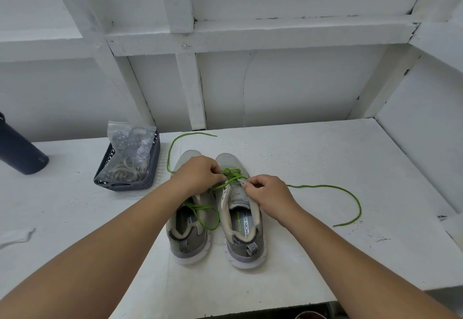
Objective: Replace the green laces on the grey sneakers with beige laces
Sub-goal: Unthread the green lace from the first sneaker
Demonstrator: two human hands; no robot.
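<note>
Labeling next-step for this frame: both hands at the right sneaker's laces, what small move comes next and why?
Probably pull the next crossing free: the right sneaker holds green lace only in its lowest eyelets near the toe, the ends trailing loose on the table. The left hand and right hand both pinch at those crossings, so drawing the lace out there seems the natural step.

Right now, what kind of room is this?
Probably a storage or utility corner, though that is a guess. A rough white-painted table stands against a white-painted wooden frame wall, and a dark plastic basket holds a clear bag of odds and ends.
</note>
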